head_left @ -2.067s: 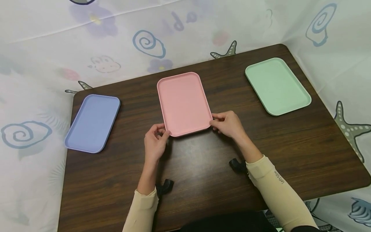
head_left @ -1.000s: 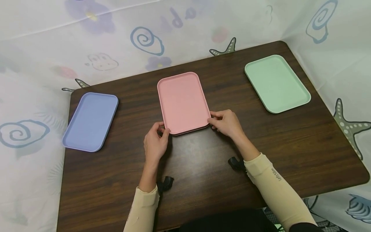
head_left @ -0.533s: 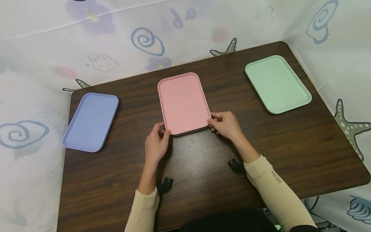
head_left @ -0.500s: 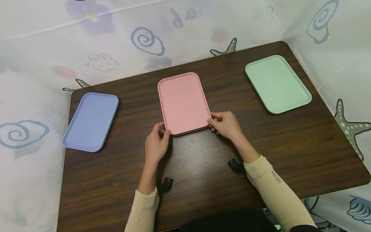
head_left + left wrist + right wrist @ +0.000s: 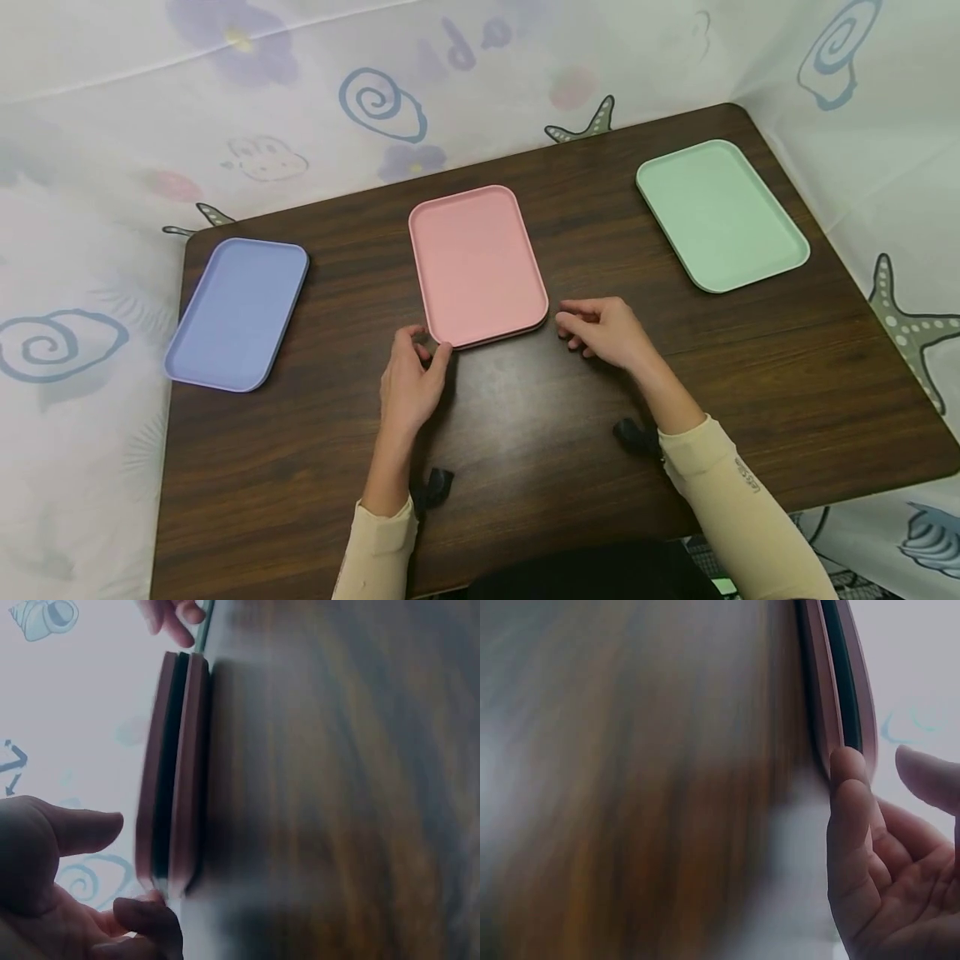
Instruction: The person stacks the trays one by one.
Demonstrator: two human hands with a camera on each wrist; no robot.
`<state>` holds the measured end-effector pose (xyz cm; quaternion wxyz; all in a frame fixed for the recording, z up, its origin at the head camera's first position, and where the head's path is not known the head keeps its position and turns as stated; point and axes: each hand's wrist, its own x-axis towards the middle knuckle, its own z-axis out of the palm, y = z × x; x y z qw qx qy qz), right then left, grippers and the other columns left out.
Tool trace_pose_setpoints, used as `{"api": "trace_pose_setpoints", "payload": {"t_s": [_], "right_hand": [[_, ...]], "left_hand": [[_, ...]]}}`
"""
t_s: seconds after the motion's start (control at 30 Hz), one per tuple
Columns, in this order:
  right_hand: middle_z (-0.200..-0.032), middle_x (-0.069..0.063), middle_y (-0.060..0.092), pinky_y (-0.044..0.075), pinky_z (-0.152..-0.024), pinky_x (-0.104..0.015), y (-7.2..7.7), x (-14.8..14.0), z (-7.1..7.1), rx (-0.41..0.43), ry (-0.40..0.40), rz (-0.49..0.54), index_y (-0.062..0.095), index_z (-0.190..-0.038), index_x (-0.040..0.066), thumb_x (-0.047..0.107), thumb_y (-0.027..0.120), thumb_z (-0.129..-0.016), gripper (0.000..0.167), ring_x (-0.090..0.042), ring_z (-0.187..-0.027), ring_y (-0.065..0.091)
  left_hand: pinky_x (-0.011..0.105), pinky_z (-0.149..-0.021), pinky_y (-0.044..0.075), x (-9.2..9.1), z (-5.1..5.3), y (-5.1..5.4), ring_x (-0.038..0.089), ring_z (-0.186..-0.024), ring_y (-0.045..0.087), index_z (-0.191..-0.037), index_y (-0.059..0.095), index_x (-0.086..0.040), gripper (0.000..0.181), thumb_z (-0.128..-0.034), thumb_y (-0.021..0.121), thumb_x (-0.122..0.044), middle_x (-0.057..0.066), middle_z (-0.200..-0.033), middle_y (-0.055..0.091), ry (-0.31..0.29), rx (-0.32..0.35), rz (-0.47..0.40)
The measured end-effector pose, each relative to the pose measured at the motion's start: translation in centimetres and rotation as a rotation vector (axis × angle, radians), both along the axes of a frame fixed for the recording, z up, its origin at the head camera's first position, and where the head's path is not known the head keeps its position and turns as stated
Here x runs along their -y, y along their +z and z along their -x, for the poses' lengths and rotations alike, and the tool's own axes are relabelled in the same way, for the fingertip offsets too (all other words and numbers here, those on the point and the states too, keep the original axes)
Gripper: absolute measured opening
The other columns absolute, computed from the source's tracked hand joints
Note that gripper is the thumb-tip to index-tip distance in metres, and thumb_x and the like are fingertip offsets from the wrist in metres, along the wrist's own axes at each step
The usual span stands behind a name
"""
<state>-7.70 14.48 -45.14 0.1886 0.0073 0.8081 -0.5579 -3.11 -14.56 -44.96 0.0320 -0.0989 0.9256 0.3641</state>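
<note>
Beside pink trays (image 5: 478, 267): fingers (image 5: 849, 817) released
Left hand (image 5: 411, 387) and right hand (image 5: 606, 331) (both loose) should clear them without nudging.

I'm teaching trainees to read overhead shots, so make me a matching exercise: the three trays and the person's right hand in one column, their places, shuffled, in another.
Things:
1. Blue tray
2. Pink tray
3. Green tray
4. Right hand

Places, with left and right as the person sees them:
A. Close to the right edge of the table
B. Between the two other trays
C. Beside a tray's near right corner
D. Close to the table's left edge

Right pairs: 1-D, 2-B, 3-A, 4-C
</note>
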Motion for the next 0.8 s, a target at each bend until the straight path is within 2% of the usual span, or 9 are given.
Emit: {"api": "trace_pose_setpoints", "payload": {"t_s": [0.13,0.27,0.33,0.4,0.47,0.57,0.63,0.8], "right_hand": [[-0.099,-0.019,0.071,0.055,-0.060,-0.030,0.2,-2.9,-0.3,-0.014,-0.021,0.023,0.060,-0.131,-0.001,0.025,0.061,-0.098,0.042,-0.020,-0.075,0.068],[-0.095,-0.010,0.073,0.055,-0.059,-0.028,0.9,-6.6,-0.5,-0.046,-0.130,0.060,0.058,-0.133,-0.004,0.028,0.060,-0.098,0.047,-0.014,-0.074,0.069],[-0.090,-0.002,0.074,0.055,-0.058,-0.027,1.2,-8.4,-0.7,-0.055,-0.210,0.088,0.059,-0.131,-0.003,0.028,0.061,-0.097,0.046,-0.011,-0.073,0.069],[-0.084,0.005,0.073,0.054,-0.056,-0.025,1.3,-10.2,-0.9,-0.063,-0.296,0.104,0.065,-0.126,0.004,0.029,0.063,-0.096,0.039,-0.009,-0.070,0.069],[-0.079,0.007,0.073,0.053,-0.054,-0.024,1.4,-11.8,-1.0,-0.064,-0.392,0.140,0.069,-0.118,0.010,0.027,0.065,-0.095,0.029,-0.008,-0.067,0.069],[-0.074,0.006,0.072,0.052,-0.051,-0.023,1.5,-13.9,-1.1,-0.067,-0.542,0.209,0.074,-0.105,0.016,0.025,0.068,-0.092,0.016,-0.008,-0.060,0.068],[-0.071,0.003,0.072,0.051,-0.049,-0.023,1.5,-15.3,-1.2,-0.061,-0.633,0.273,0.075,-0.103,0.013,0.021,0.070,-0.091,0.016,-0.010,-0.057,0.068],[-0.068,0.001,0.071,0.050,-0.045,-0.023,1.3,-18.6,-1.2,-0.030,-0.798,0.331,0.074,-0.103,0.014,0.018,0.070,-0.090,0.014,-0.011,-0.053,0.067]], "left_hand": [[0.037,-0.058,0.037,-0.9,-0.7,0.8,0.021,-0.064,0.048,-0.120,0.052,-0.012,0.038,-0.0932,0.063,-0.037,0.005,-0.089,0.050,0.005,-0.099,0.037],[0.036,-0.055,0.036,-2.5,-1.0,1.3,0.017,-0.061,0.046,-0.106,0.056,-0.013,0.025,-0.0916,0.066,-0.030,0.003,-0.084,0.050,-0.048,-0.244,0.040],[0.035,-0.054,0.036,-3.5,-1.1,1.3,0.014,-0.060,0.045,-0.100,0.057,-0.013,0.019,-0.0910,0.067,-0.026,0.000,-0.081,0.050,-0.101,-0.293,0.026],[0.034,-0.054,0.037,-4.6,-1.0,1.3,0.011,-0.060,0.045,-0.097,0.059,-0.014,0.014,-0.0903,0.067,-0.023,-0.002,-0.080,0.050,-0.169,-0.319,0.009],[0.032,-0.054,0.038,-5.9,-0.9,1.1,0.009,-0.059,0.045,-0.095,0.060,-0.014,0.011,-0.0893,0.068,-0.020,-0.003,-0.079,0.052,-0.246,-0.332,-0.018],[0.029,-0.054,0.039,-7.9,-0.7,0.8,0.007,-0.059,0.046,-0.096,0.062,-0.016,0.010,-0.0889,0.067,-0.019,-0.007,-0.078,0.054,-0.368,-0.309,-0.051],[0.027,-0.055,0.039,-9.2,-0.5,0.6,0.005,-0.060,0.046,-0.098,0.064,-0.017,0.010,-0.0892,0.067,-0.020,-0.009,-0.078,0.055,-0.451,-0.265,-0.064],[0.023,-0.059,0.041,-12.4,0.4,0.5,0.003,-0.065,0.051,-0.108,0.067,-0.020,0.018,-0.0928,0.064,-0.029,-0.014,-0.079,0.058,-0.670,-0.062,-0.054]]}}
